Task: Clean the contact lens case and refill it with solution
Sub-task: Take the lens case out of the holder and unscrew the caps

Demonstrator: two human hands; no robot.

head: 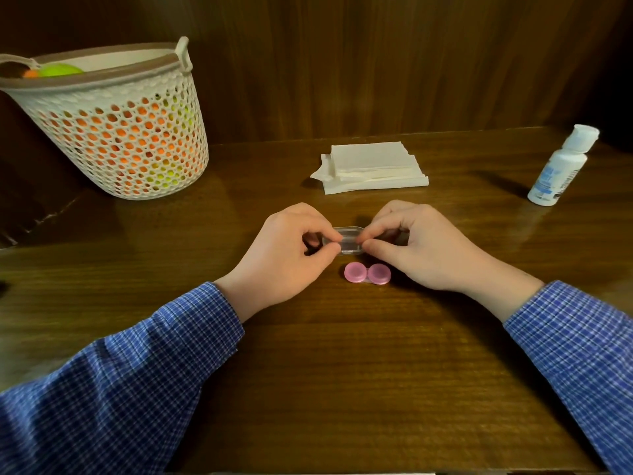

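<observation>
A pink contact lens case (pixel 367 273) with both round caps on lies on the wooden table, just in front of my hands. Behind it sits a small clear plastic box (pixel 348 240). My left hand (pixel 289 255) pinches the box's left end between thumb and fingers. My right hand (pixel 416 246) pinches its right end the same way. My fingers hide much of the box. A white solution bottle (pixel 559 168) with a blue label and closed flip cap stands at the far right, tilted in the wide view.
A stack of white tissues (pixel 371 168) lies behind my hands near the wall. A white perforated basket (pixel 116 125) holding orange and green items stands at the far left. A dark wooden panel wall (pixel 376 63) backs the table.
</observation>
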